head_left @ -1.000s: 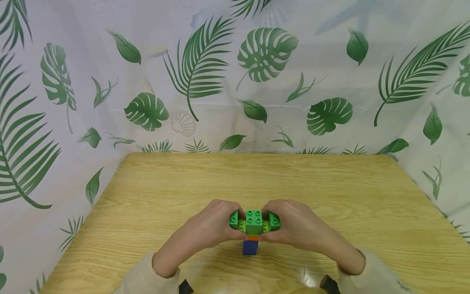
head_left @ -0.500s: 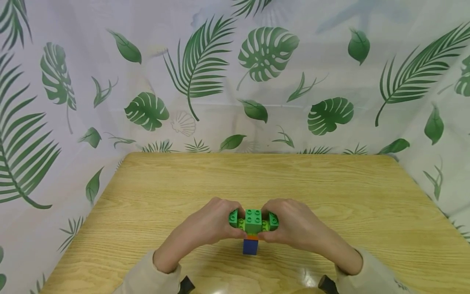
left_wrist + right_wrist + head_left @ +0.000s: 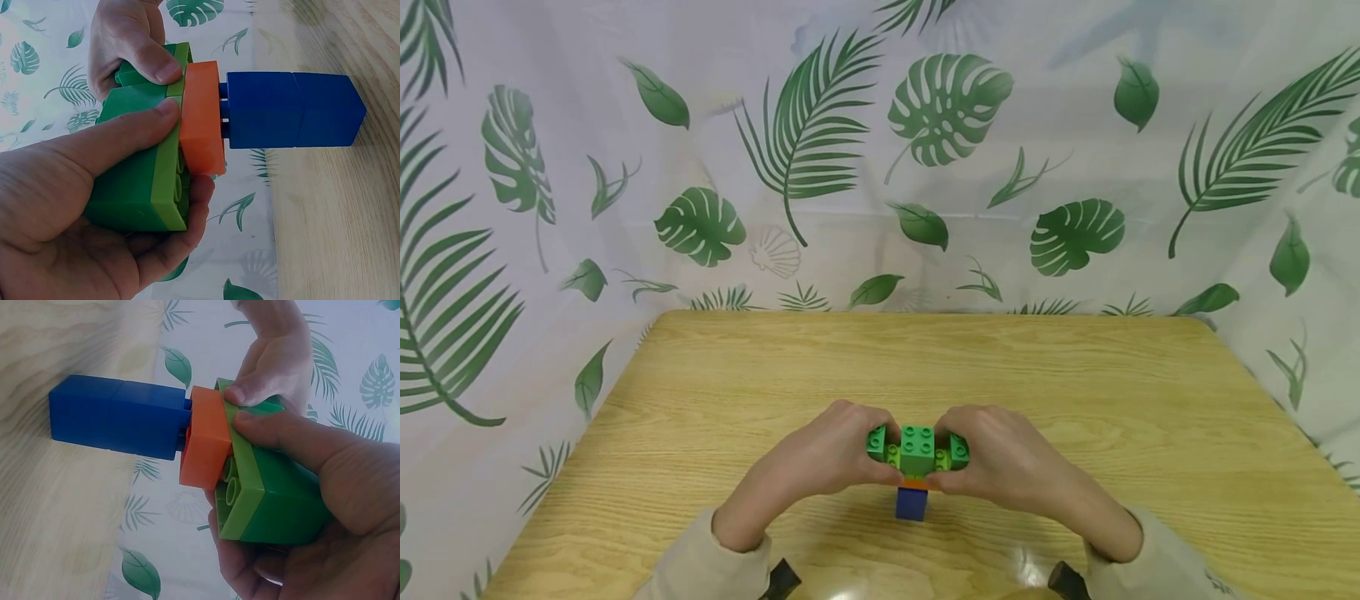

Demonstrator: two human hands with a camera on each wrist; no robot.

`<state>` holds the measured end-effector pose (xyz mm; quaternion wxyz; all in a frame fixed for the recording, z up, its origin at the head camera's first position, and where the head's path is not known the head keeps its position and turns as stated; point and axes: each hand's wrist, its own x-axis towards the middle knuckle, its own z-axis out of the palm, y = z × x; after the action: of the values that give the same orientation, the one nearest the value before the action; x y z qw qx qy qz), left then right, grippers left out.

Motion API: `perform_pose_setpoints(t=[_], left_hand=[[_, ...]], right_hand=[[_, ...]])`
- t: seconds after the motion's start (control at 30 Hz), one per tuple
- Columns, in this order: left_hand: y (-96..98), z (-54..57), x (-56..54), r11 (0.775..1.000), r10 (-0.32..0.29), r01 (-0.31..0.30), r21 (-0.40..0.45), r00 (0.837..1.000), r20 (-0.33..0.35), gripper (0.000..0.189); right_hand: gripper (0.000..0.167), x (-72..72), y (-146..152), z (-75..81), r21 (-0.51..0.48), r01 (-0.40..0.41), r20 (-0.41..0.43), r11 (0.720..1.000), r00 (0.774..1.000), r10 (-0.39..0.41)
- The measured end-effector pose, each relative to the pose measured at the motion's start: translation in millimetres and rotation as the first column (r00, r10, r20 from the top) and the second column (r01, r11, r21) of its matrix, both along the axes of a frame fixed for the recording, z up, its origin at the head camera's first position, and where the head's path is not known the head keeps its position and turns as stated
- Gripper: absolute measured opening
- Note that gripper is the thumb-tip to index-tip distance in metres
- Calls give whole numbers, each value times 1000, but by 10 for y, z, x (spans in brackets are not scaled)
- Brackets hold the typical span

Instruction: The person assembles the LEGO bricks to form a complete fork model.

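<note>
A toy-block tower stands upright on the table. Two blue bricks (image 3: 269,109) form its base, with an orange brick (image 3: 203,119) above them. Blue studs show in a narrow gap under the orange brick. On top lies a wide light green plate (image 3: 250,487) carrying green bricks (image 3: 917,446). My left hand (image 3: 850,446) grips the left end of this green part, thumb along the near side and fingers curled beneath. The right hand (image 3: 1000,454) grips the right end likewise. Both thumb tips press the plate near the middle, close together in the left wrist view. Palms hide the outer ends.
The wood-grain table (image 3: 760,358) stretches behind and to both sides of the tower. A white leaf-print cloth (image 3: 850,167) hangs along the back and sides. Dark objects (image 3: 782,579) show beside both sleeves at the near edge.
The green top and both hands have shifted very slightly away from me. The grip looks the same, and the blue bricks stand in place.
</note>
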<state>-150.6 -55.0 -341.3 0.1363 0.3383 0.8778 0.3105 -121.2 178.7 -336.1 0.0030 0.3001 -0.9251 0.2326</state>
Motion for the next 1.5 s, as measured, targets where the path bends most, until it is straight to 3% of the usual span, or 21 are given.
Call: perform_pose_setpoints(t=[0.4, 0.8, 1.0, 1.17, 1.37, 1.5], left_hand=[[40, -12, 63, 1000, 20, -20, -23, 1000, 1, 31], [18, -48, 92, 998, 64, -65, 4, 997, 44, 32], [50, -29, 100, 997, 79, -78, -24, 996, 50, 33], [87, -8, 136, 994, 93, -92, -56, 996, 12, 34], [92, -31, 176, 996, 65, -69, -62, 995, -75, 32], [78, -31, 131, 997, 60, -61, -39, 998, -10, 32]], right_hand=[[31, 32, 20, -23, -1, 5, 1, 1000, 1000, -5], [31, -28, 6, 28, 19, -45, 8, 999, 999, 45], [31, -33, 32, 11, -3, -56, 19, 998, 998, 56], [30, -23, 56, -15, -16, -64, 2, 998, 998, 64], [29, 16, 50, -41, 11, -55, -48, 998, 997, 56], [30, -13, 48, -8, 12, -64, -12, 998, 998, 64]])
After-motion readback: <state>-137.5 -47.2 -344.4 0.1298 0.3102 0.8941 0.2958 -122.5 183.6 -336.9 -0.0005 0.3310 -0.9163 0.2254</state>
